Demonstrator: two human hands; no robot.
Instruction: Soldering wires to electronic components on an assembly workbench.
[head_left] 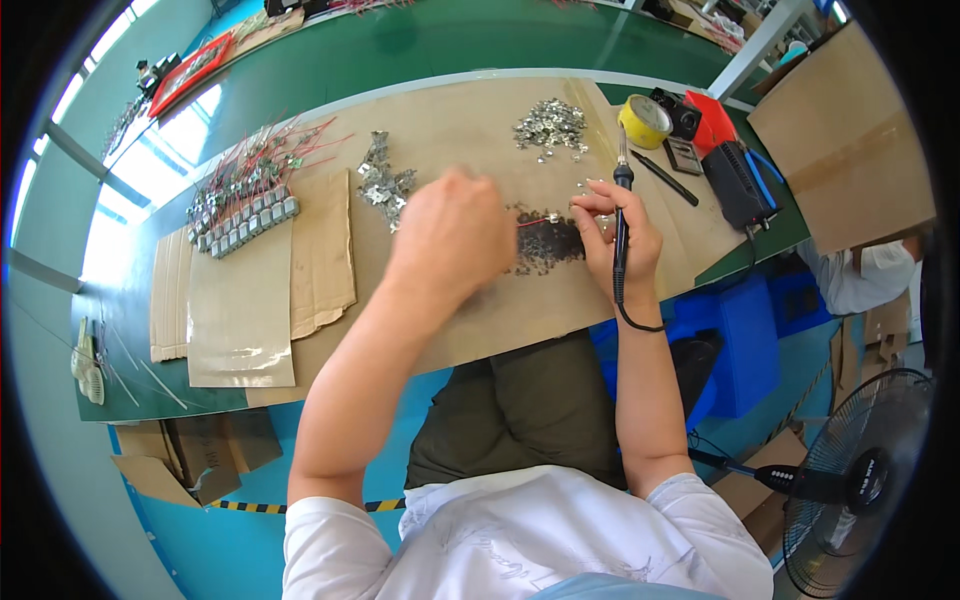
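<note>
My right hand [628,238] is closed round a soldering iron [622,215], its metal tip pointing up and away from me. Thumb and forefinger come together near a small metal part [553,218] with a red wire; whether they touch it is unclear. My left hand [458,232] is over the cardboard sheet [450,325], smeared by motion, with its fingertips hidden. Beneath and between the hands lies a dark scorched patch [545,245] strewn with small bits. Silvery metal pieces [382,185] lie beyond my left hand, and another pile of small metal parts [550,127] sits farther off.
At left, several wired motor-like parts [240,225] stand in rows beside cardboard pieces [322,255]. A yellow tape roll [645,120], a black pen-like tool [665,178] and a black soldering station [738,185] are at right. A fan [860,480] stands at lower right, and another person's sleeve [850,285] shows.
</note>
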